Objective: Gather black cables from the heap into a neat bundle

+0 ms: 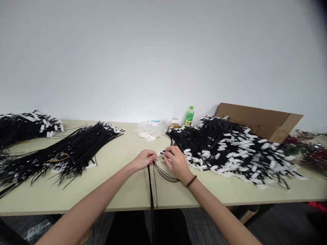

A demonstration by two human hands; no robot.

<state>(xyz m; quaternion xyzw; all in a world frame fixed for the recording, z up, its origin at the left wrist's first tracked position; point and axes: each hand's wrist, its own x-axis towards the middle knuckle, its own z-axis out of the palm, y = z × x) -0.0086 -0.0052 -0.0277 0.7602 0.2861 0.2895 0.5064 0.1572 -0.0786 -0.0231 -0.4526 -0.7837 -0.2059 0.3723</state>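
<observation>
The thin black cables (pixel 151 187) have a smooth, plastic-looking sheath. The small white rectangular tags (pixel 265 146) show a matt face; whether paper or plastic cannot be told. The pale yellow-green tabletop (pixel 122 192) is smooth with a low sheen. The brown folded box (pixel 245 117) is matt cardboard. The clear crumpled bag (pixel 160 128) is thin, glossy plastic. The green-capped bottle (pixel 189 116) is smooth plastic. The pale grey wall (pixel 153 61) is smooth and matt.

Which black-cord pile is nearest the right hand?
The rightmost pile, in front of the cardboard: its edge is next to the right hand, while the middle pile and far-left pile lie beyond the left hand.
</observation>
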